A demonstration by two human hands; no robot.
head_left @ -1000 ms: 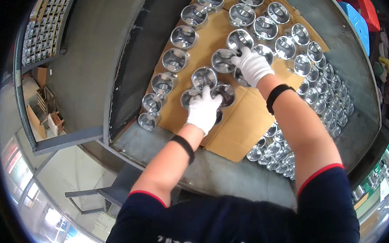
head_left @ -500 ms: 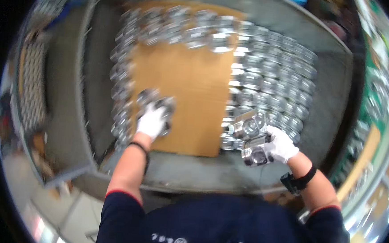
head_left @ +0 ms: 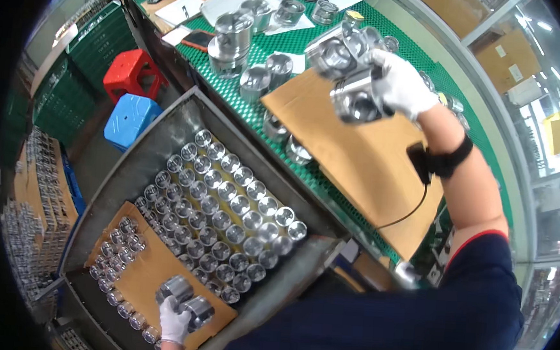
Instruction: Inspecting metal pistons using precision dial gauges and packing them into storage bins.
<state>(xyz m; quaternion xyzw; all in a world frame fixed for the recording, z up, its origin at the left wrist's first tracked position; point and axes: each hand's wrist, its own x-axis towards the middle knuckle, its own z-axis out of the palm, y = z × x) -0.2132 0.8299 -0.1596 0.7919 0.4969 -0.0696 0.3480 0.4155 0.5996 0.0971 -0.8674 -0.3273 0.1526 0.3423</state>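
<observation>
In my gloved right hand [head_left: 402, 85] are two shiny metal pistons, an upper piston [head_left: 332, 54] and a lower piston [head_left: 356, 100]. The fingers are closed on them, and they hang above the green-topped bench, over a cardboard sheet [head_left: 364, 156]. Lower left, my gloved left hand [head_left: 173, 322] closes on two more pistons, one piston [head_left: 177, 288] beside another piston [head_left: 198, 311]. This pair is over the cardboard liner [head_left: 149, 271] in the grey metal bin; whether it touches the liner I cannot tell.
Rows of upright pistons [head_left: 223, 219] fill much of the bin [head_left: 200, 109]. On the green bench mat [head_left: 197, 61] stand loose and stacked pistons [head_left: 230, 40], near a phone [head_left: 198, 40]. A blue stool [head_left: 131, 120] and a red stool [head_left: 132, 73] stand beyond the bin.
My view has swung to the right, bringing the bench in. The right hand carried its two pistons from above the bin to above the bench. The left hand stays at its pistons in the bin.
</observation>
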